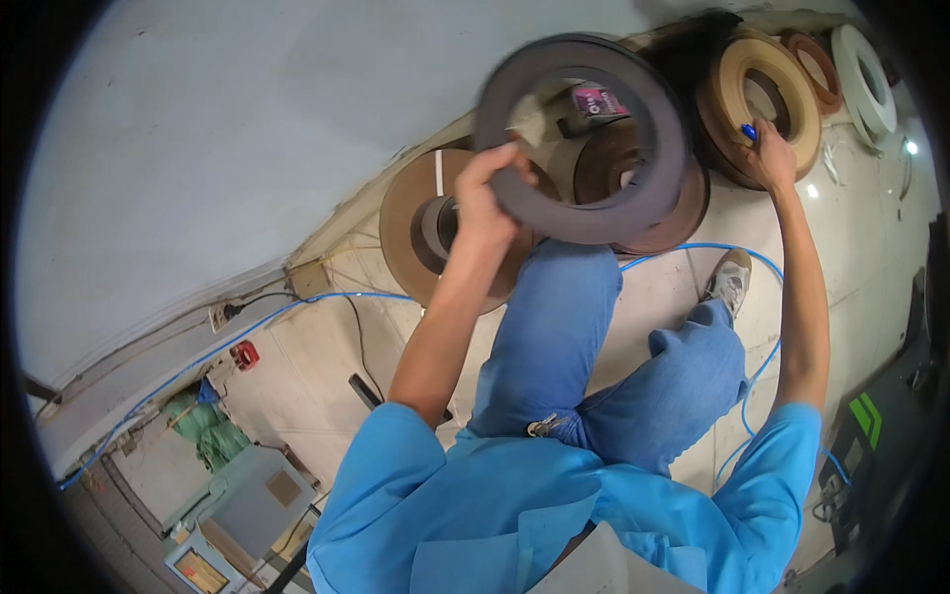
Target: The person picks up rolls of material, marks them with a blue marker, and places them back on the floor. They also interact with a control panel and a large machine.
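My left hand (485, 198) is wrapped round the near left rim of a large dark grey ring-shaped roll of banding (584, 220), which is held up off the floor and slightly blurred. On the right, my right hand (775, 160) is closed with a small blue object (749, 131) showing at its fingertips; its exact kind is too small to tell. That hand is at the near rim of a tan roll of banding (730, 77). Whether its fingers also grip the roll cannot be made out.
A brown reel (406, 213) with a pale strip and a dark brown reel (683, 213) sit by the wall. Farther right stand a reddish-brown roll (826, 74) and a white roll (853, 74). A blue hose (361, 295) crosses the floor. A grey machine (252, 505) is at lower left.
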`<state>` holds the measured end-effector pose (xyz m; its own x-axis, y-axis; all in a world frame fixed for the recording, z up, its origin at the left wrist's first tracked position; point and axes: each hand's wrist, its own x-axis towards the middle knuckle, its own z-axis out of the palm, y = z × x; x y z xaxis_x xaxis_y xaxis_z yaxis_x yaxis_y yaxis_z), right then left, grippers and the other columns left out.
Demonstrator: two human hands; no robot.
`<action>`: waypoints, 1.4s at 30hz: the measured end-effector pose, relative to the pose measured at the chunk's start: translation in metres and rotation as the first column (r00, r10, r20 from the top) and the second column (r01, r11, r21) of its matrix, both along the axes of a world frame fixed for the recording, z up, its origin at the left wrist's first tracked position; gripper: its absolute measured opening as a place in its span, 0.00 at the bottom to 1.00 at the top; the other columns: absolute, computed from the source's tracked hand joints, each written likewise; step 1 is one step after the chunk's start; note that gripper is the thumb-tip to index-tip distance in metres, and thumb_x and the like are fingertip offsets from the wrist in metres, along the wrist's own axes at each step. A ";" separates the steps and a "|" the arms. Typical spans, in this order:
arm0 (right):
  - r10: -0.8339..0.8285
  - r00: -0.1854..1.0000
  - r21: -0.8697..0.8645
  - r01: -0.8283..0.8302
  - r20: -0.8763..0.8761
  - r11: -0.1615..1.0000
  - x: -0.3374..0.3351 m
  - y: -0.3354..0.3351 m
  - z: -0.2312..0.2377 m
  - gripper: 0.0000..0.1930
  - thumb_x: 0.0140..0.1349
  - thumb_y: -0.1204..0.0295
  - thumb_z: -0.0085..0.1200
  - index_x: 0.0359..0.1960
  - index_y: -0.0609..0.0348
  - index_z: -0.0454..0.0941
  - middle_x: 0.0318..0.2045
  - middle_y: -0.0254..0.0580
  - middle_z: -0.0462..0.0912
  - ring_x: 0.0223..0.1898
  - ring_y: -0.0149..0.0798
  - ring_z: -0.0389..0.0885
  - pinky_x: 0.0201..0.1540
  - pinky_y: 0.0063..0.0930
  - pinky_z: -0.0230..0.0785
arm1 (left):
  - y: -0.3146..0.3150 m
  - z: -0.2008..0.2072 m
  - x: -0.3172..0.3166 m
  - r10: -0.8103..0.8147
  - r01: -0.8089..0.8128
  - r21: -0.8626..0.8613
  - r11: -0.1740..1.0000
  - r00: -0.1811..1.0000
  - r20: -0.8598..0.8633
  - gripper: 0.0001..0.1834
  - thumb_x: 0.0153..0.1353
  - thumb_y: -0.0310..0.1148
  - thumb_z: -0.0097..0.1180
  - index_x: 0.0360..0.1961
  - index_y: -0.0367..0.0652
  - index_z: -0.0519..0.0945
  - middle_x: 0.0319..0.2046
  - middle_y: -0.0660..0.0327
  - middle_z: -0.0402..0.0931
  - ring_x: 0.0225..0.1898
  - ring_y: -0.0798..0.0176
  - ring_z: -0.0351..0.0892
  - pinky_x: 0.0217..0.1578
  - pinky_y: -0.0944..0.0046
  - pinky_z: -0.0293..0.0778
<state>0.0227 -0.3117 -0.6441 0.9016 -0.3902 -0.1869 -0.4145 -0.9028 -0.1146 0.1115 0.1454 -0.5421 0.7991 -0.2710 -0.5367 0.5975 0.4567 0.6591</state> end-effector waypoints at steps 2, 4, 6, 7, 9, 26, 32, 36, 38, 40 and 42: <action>0.048 0.991 -0.002 -0.049 0.125 0.999 0.003 -0.002 -0.001 0.24 0.56 0.62 0.68 0.53 0.55 0.76 0.53 0.51 0.81 0.51 0.58 0.82 0.50 0.53 0.73 | 0.037 -0.009 0.004 0.100 -0.099 -0.044 0.994 0.995 0.019 0.20 0.59 0.39 0.62 0.50 0.39 0.78 0.30 0.60 0.75 0.34 0.58 0.76 0.40 0.52 0.76; -0.032 0.999 0.005 0.032 0.038 0.999 0.005 -0.001 0.003 0.25 0.54 0.60 0.68 0.51 0.56 0.77 0.49 0.50 0.83 0.51 0.57 0.83 0.51 0.51 0.74 | 0.088 -0.015 -0.008 0.203 -0.204 0.005 0.979 0.975 -0.093 0.22 0.60 0.41 0.62 0.52 0.40 0.77 0.29 0.61 0.74 0.35 0.55 0.74 0.42 0.50 0.73; -0.067 0.996 -0.003 0.067 -0.050 0.998 0.004 0.002 0.017 0.25 0.52 0.57 0.69 0.49 0.56 0.79 0.47 0.53 0.85 0.51 0.58 0.83 0.53 0.50 0.74 | 0.143 -0.025 -0.019 0.118 -0.124 -0.220 0.968 0.992 -0.040 0.27 0.60 0.46 0.62 0.56 0.43 0.76 0.29 0.65 0.70 0.32 0.63 0.66 0.38 0.59 0.65; -0.038 0.999 0.025 0.038 0.009 0.999 0.000 0.005 0.028 0.25 0.51 0.56 0.70 0.48 0.57 0.79 0.45 0.53 0.86 0.50 0.58 0.83 0.53 0.50 0.74 | 0.167 -0.032 -0.027 0.097 -0.088 -0.235 0.968 0.995 0.031 0.27 0.62 0.46 0.62 0.58 0.43 0.75 0.29 0.67 0.69 0.31 0.66 0.63 0.37 0.62 0.61; 0.007 0.999 0.083 -0.010 0.039 0.996 -0.005 0.011 0.054 0.25 0.50 0.55 0.72 0.45 0.58 0.80 0.41 0.53 0.86 0.48 0.57 0.83 0.51 0.49 0.73 | 0.211 -0.051 -0.049 0.212 -0.211 -0.065 0.975 0.977 0.009 0.25 0.62 0.46 0.62 0.56 0.45 0.76 0.29 0.67 0.70 0.32 0.66 0.65 0.36 0.62 0.64; -0.442 0.892 0.787 0.205 0.093 0.581 -0.080 0.076 0.332 0.27 0.49 0.52 0.75 0.38 0.62 0.82 0.30 0.31 0.78 0.31 0.28 0.75 0.31 0.23 0.63 | 0.269 -0.044 -0.038 -0.489 0.426 0.670 -0.608 0.464 -0.739 0.59 0.64 0.80 0.22 0.59 0.32 0.81 0.55 0.37 0.80 0.63 0.39 0.76 0.63 0.47 0.69; -0.057 0.948 0.340 -0.057 0.314 0.939 -0.158 0.199 0.411 0.24 0.44 0.60 0.77 0.37 0.61 0.81 0.29 0.42 0.83 0.32 0.43 0.83 0.37 0.39 0.74 | 0.184 0.034 0.022 -0.757 0.142 0.836 -0.529 0.366 -0.541 0.51 0.68 0.76 0.33 0.47 0.33 0.85 0.44 0.48 0.86 0.48 0.47 0.85 0.50 0.52 0.75; 0.044 0.990 0.117 -0.060 0.134 0.991 -0.187 0.290 0.412 0.22 0.42 0.66 0.73 0.36 0.58 0.75 0.29 0.43 0.77 0.33 0.45 0.84 0.32 0.41 0.76 | 0.036 0.092 0.017 -0.881 0.777 0.415 0.473 0.429 0.202 0.46 0.73 0.72 0.29 0.51 0.39 0.84 0.34 0.64 0.81 0.27 0.75 0.64 0.28 0.70 0.54; 0.094 0.992 0.066 -0.100 0.087 0.993 -0.194 0.317 0.396 0.22 0.42 0.66 0.72 0.36 0.57 0.74 0.30 0.42 0.76 0.33 0.43 0.84 0.31 0.40 0.76 | -0.026 0.115 0.000 -0.911 0.928 0.098 0.360 0.326 0.253 0.48 0.73 0.73 0.25 0.58 0.37 0.80 0.37 0.60 0.84 0.31 0.72 0.72 0.30 0.71 0.64; 0.151 0.988 0.067 -0.153 0.043 0.986 -0.206 0.336 0.371 0.21 0.43 0.67 0.71 0.37 0.58 0.74 0.31 0.41 0.75 0.32 0.42 0.83 0.29 0.38 0.76 | -0.065 0.131 -0.029 -0.881 0.923 -0.281 0.263 0.348 0.321 0.45 0.72 0.72 0.32 0.56 0.37 0.79 0.36 0.58 0.84 0.35 0.68 0.81 0.38 0.64 0.76; 0.142 0.989 0.024 -0.143 0.050 0.989 -0.218 0.344 0.345 0.16 0.48 0.70 0.65 0.37 0.59 0.74 0.32 0.40 0.75 0.33 0.41 0.83 0.28 0.36 0.75 | -0.079 0.143 -0.037 -0.936 0.957 -0.125 0.261 0.283 0.210 0.37 0.73 0.65 0.44 0.54 0.36 0.79 0.37 0.54 0.85 0.41 0.65 0.86 0.43 0.64 0.82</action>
<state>-0.1949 0.0319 -0.2996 0.9557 -0.2525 -0.1510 -0.2753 -0.9486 -0.1563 0.0740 0.0659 -0.3989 -0.0663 -0.9456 -0.3186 0.6469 -0.2839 0.7078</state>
